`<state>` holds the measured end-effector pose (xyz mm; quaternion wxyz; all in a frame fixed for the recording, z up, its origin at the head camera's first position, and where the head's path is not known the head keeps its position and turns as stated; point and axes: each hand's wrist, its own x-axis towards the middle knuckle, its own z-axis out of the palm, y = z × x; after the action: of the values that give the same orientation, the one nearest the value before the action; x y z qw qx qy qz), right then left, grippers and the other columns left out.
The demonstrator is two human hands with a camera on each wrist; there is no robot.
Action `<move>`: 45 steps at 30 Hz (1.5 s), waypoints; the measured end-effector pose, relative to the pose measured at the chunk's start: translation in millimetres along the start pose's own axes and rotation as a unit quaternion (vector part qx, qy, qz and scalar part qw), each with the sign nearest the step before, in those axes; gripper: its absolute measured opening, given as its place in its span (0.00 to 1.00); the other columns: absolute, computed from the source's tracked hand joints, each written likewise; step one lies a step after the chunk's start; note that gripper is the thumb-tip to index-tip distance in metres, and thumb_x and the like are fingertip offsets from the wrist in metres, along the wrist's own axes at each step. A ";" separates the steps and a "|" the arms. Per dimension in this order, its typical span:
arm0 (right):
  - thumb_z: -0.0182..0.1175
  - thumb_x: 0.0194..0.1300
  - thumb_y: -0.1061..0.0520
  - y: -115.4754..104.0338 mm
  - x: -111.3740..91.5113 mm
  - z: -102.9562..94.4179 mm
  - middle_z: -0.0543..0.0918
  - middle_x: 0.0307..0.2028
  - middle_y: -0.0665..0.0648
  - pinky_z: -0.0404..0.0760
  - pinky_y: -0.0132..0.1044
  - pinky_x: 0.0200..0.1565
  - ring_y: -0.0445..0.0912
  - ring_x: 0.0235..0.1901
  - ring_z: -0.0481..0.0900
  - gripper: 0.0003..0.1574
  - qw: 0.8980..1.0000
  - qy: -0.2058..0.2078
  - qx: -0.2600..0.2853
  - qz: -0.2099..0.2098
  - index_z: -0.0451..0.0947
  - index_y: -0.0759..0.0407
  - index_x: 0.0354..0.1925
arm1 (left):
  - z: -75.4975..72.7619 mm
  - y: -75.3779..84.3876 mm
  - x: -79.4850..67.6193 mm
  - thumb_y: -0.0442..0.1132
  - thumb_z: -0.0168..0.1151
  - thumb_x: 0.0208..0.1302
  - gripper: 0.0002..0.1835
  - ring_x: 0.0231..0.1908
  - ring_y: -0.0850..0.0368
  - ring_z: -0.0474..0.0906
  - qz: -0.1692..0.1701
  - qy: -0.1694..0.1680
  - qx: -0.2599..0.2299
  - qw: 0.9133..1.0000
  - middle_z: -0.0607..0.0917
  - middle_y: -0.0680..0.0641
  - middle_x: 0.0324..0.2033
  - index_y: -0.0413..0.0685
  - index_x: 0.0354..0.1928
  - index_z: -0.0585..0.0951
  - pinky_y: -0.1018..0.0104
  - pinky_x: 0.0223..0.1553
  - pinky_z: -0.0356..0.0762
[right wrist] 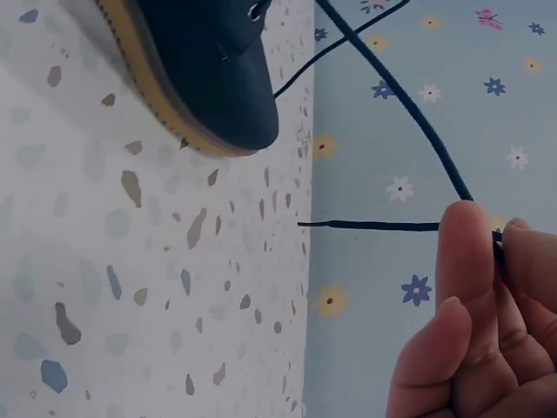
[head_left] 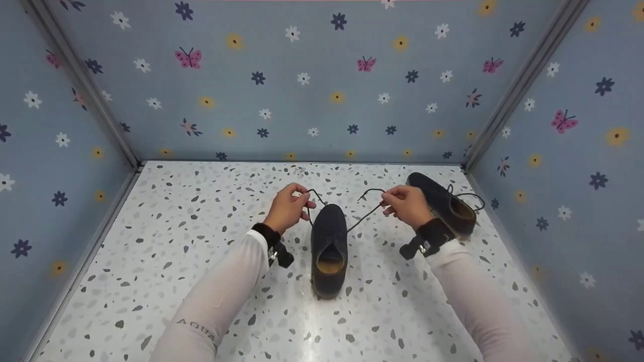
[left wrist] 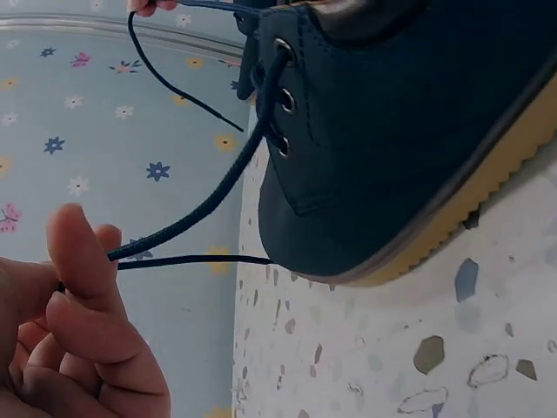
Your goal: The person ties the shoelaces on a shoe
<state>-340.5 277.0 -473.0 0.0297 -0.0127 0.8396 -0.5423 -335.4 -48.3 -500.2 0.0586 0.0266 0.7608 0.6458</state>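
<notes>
A dark navy lace-up shoe (head_left: 329, 241) stands on the speckled surface between the hands, its toe pointing away. In the left wrist view its metal eyelets and pale ridged sole show. My left hand (head_left: 288, 207) pinches one shoelace (left wrist: 187, 222) between thumb and fingers, left of the toe, and the lace's loose end runs past the toe. On the other side, my right hand (head_left: 406, 205) pinches the other lace (right wrist: 409, 113), drawn out from the shoe, with its tip hanging free. The laces are apart at their ends.
A second dark shoe (head_left: 445, 203) lies angled at the back right, just beyond the right hand, with its lace looped over it. Flower-patterned panels (head_left: 302, 80) enclose the back and both sides. The speckled white surface (head_left: 191, 216) runs up to them.
</notes>
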 end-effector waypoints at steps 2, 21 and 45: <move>0.64 0.75 0.56 -6.5 0.8 1.0 0.90 0.32 0.51 0.81 0.29 0.28 0.38 0.25 0.87 0.17 1.000 0.000 0.014 0.000 0.81 0.70 0.50 | 5.4 4.6 2.1 0.41 0.55 0.80 0.08 0.18 0.57 0.80 0.013 -0.008 -0.007 1.000 0.90 0.48 0.31 0.44 0.50 0.77 0.68 0.23 0.75; 0.69 0.70 0.56 -45.1 4.1 15.7 0.82 0.27 0.45 0.77 0.29 0.29 0.39 0.23 0.76 0.10 0.996 0.009 0.071 -0.053 0.85 0.64 0.40 | 57.5 7.6 11.9 0.43 0.68 0.72 0.09 0.46 0.51 0.87 0.051 -0.094 0.084 0.991 0.92 0.49 0.41 0.48 0.46 0.90 0.64 0.49 0.82; 0.68 0.70 0.56 -65.4 25.7 47.8 0.81 0.27 0.44 0.75 0.27 0.27 0.38 0.24 0.75 0.07 0.997 -0.003 0.035 -0.063 0.86 0.60 0.38 | 34.7 -12.9 13.8 0.33 0.68 0.67 0.20 0.53 0.49 0.89 -0.002 -0.169 0.075 0.983 0.89 0.38 0.54 0.35 0.60 0.82 0.61 0.54 0.87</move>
<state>-363.9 205.2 -433.9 -0.0015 -0.0667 0.8175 -0.5721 -344.4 -14.8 -519.3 0.1849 0.1384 0.7863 0.5730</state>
